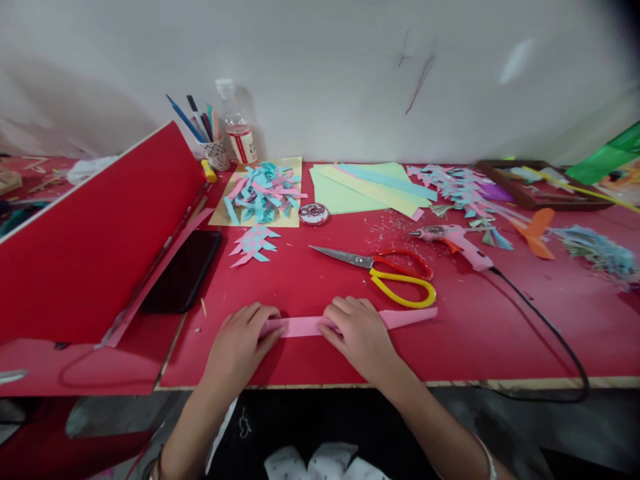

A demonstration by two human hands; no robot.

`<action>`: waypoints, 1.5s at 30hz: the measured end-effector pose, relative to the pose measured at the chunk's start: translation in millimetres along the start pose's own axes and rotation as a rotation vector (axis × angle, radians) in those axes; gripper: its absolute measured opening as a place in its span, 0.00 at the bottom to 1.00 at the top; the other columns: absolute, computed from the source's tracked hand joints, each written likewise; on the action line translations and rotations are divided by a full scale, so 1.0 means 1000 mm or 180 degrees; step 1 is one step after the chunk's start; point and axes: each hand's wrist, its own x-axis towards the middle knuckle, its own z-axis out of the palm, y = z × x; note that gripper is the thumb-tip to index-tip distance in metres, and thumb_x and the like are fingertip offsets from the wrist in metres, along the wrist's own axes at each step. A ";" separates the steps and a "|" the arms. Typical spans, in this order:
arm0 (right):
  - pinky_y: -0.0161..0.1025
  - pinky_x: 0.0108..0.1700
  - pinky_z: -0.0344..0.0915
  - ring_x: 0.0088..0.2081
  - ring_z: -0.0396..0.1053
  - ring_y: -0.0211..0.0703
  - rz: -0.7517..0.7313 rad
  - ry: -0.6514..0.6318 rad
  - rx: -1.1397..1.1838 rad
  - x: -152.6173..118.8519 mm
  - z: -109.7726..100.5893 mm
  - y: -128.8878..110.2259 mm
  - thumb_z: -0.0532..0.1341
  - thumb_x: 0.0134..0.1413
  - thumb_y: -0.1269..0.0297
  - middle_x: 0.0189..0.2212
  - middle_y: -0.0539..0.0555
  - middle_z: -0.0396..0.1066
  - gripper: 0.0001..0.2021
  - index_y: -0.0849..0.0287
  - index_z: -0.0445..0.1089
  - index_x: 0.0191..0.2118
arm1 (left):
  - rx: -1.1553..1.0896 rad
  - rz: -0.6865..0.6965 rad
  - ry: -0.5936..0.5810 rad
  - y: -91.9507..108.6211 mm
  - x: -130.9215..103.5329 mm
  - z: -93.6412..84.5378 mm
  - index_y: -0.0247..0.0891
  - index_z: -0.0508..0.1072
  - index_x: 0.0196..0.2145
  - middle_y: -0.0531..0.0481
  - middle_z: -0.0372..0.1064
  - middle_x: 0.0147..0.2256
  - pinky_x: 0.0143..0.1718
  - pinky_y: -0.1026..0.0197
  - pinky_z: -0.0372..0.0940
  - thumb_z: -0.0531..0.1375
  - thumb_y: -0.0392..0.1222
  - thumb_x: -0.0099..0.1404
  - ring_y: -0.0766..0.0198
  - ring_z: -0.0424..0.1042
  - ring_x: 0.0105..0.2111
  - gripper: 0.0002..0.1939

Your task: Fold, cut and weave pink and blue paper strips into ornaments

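Observation:
A long pink paper strip [301, 326] lies crosswise near the front of the red table. My left hand [246, 340] pinches its left end, with the fingertips pressed on the paper. Further right along the strip, my right hand [359, 337] grips it between thumb and curled fingers, and the free end sticks out to the right. Just beyond the strip lie scissors [380, 262] with one red and one yellow handle. A small woven piece of pink and blue paper [255, 245] rests beyond my left hand.
Behind are a heap of folded strips [265, 190], paper sheets [350, 193], a bottle [241, 133] and a pen cup [216, 155]. A pink glue gun [457, 241] with a black cord lies right; a black phone [183, 273] and red board [100, 247] stand left.

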 end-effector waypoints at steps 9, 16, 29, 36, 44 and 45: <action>0.37 0.33 0.46 0.31 0.58 0.40 0.0040 -0.0069 -0.0020 0.001 0.000 0.000 0.53 0.54 0.61 0.27 0.50 0.64 0.09 0.58 0.63 0.27 | -0.0071 0.0004 -0.0147 -0.020 -0.007 -0.008 0.42 0.66 0.41 0.49 0.67 0.39 0.38 0.60 0.62 0.46 0.44 0.64 0.61 0.67 0.38 0.13; 0.37 0.33 0.47 0.32 0.59 0.40 0.0035 -0.0060 -0.0066 0.001 0.001 0.000 0.53 0.54 0.61 0.27 0.51 0.64 0.09 0.58 0.63 0.27 | 0.0354 -0.0160 0.0094 -0.028 -0.012 -0.011 0.41 0.61 0.49 0.46 0.66 0.43 0.38 0.60 0.63 0.44 0.43 0.64 0.60 0.68 0.39 0.17; 0.38 0.35 0.48 0.33 0.60 0.41 0.0074 -0.0031 -0.0078 -0.002 -0.001 0.002 0.52 0.55 0.59 0.29 0.52 0.65 0.10 0.59 0.63 0.28 | 0.1063 0.0708 0.0126 0.043 -0.033 0.019 0.46 0.49 0.58 0.49 0.46 0.59 0.52 0.43 0.47 0.46 0.55 0.61 0.48 0.46 0.57 0.29; 0.36 0.34 0.50 0.32 0.60 0.40 0.0298 0.0032 -0.0090 -0.023 -0.015 0.038 0.54 0.52 0.58 0.27 0.51 0.64 0.11 0.59 0.62 0.27 | 0.1165 0.0633 0.0002 0.041 -0.035 0.016 0.50 0.43 0.59 0.52 0.41 0.60 0.51 0.40 0.46 0.46 0.58 0.59 0.45 0.43 0.58 0.32; 0.39 0.40 0.51 0.31 0.61 0.40 0.0440 0.0205 -0.0201 -0.044 -0.024 0.067 0.53 0.53 0.61 0.26 0.50 0.65 0.09 0.59 0.63 0.26 | 0.1197 0.0627 0.0020 0.042 -0.035 0.016 0.49 0.44 0.59 0.52 0.41 0.60 0.52 0.41 0.45 0.46 0.57 0.60 0.46 0.42 0.58 0.31; 0.39 0.42 0.51 0.31 0.61 0.40 0.0451 0.0216 -0.0190 -0.046 -0.024 0.070 0.52 0.53 0.61 0.26 0.50 0.65 0.09 0.59 0.62 0.26 | 0.1208 0.0630 0.0023 0.042 -0.035 0.016 0.49 0.44 0.59 0.52 0.41 0.60 0.52 0.41 0.46 0.46 0.57 0.60 0.46 0.42 0.58 0.31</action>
